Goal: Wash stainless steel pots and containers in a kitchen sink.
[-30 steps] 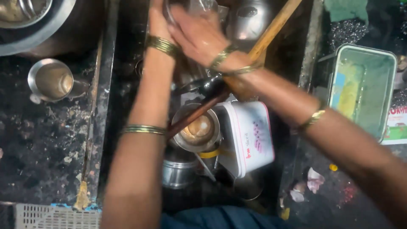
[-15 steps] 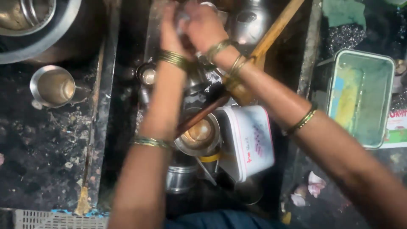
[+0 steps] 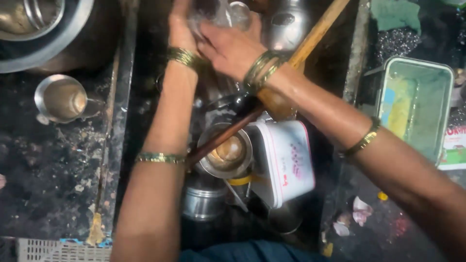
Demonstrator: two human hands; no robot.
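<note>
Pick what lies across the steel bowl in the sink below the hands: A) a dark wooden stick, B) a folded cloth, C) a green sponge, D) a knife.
A: a dark wooden stick slants over the steel bowl, beside the white plastic container.

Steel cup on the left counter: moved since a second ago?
No. The steel cup keeps its spot beside the sink's edge; only the camera view shifts slightly.
</note>
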